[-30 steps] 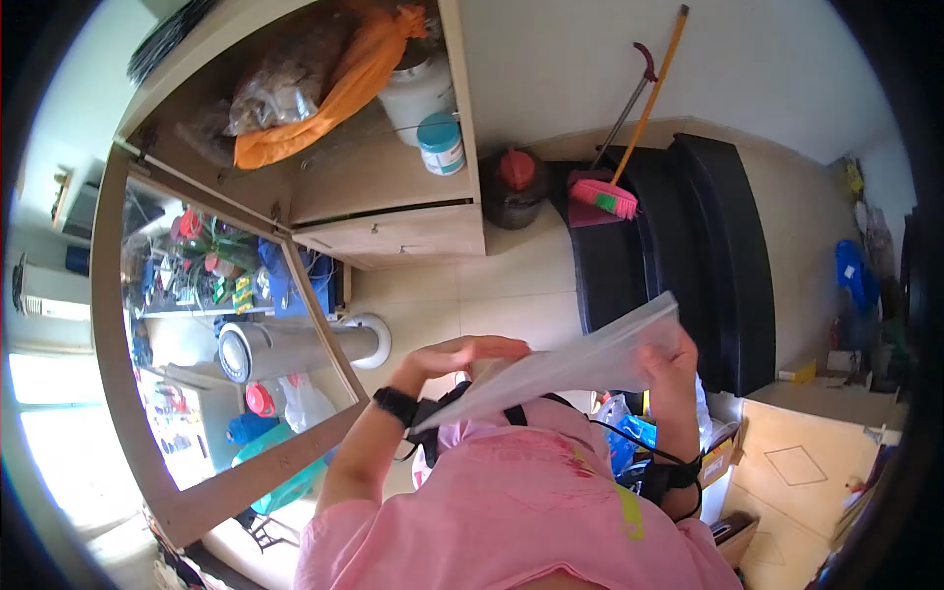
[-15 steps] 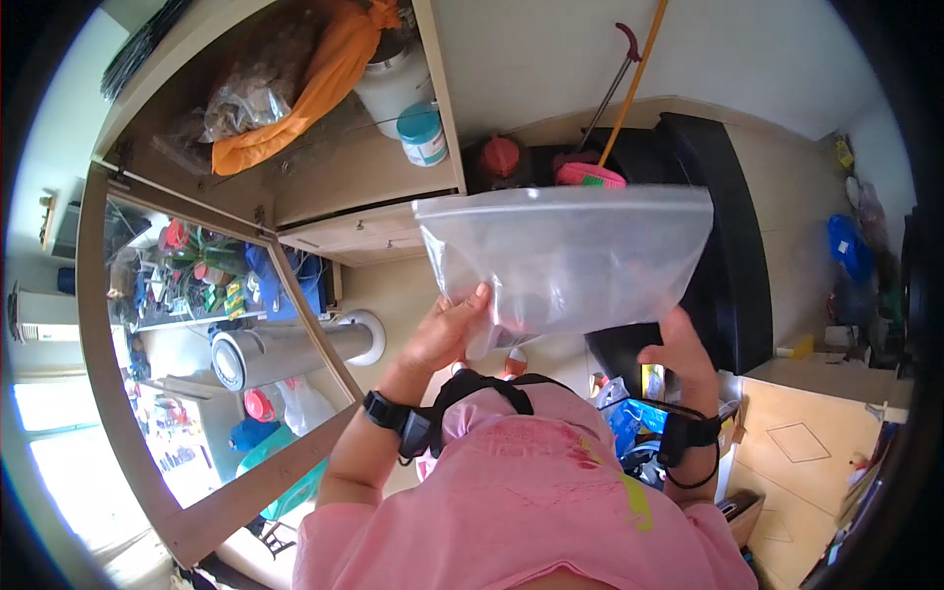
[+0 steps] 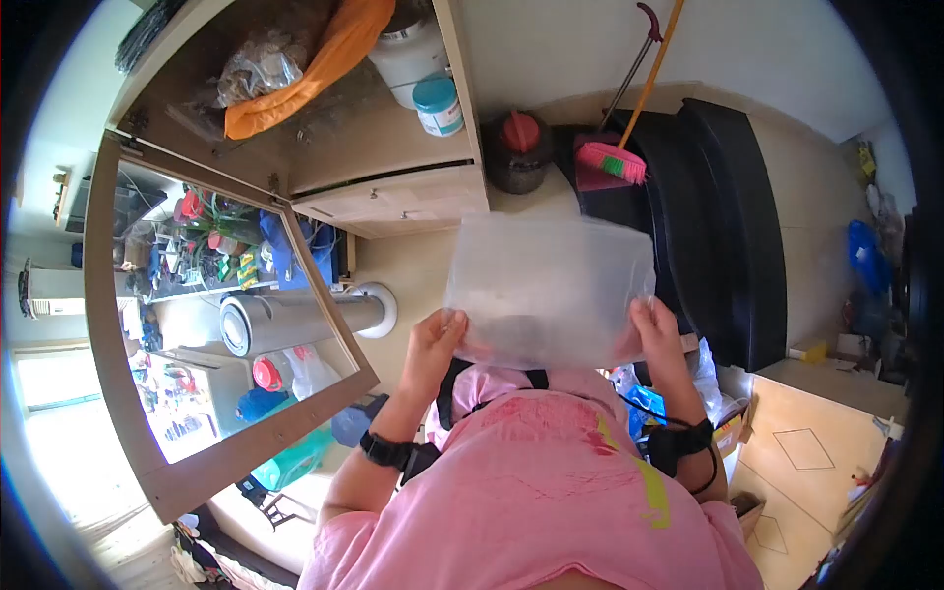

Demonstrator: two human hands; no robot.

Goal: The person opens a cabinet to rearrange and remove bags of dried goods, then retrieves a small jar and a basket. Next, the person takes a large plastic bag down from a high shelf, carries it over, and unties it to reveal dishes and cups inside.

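A translucent plastic bag is spread out flat in front of my pink shirt. My left hand pinches its lower left edge between thumb and fingers. At the lower right edge, my right hand grips the bag with the thumb on the near face. Some of the fingers are behind the bag and show only faintly through it. Black straps with small devices are around both wrists.
An open glass door of a wooden cabinet stands at the left. Black steps, a pink broom and a dark red-lidded jar are ahead. A wooden box-like cabinet is at the right.
The bag has turned over and now spreads between both hands. My right hand, apart from the bag half a second ago, has closed on its edge. The view has shifted slightly.
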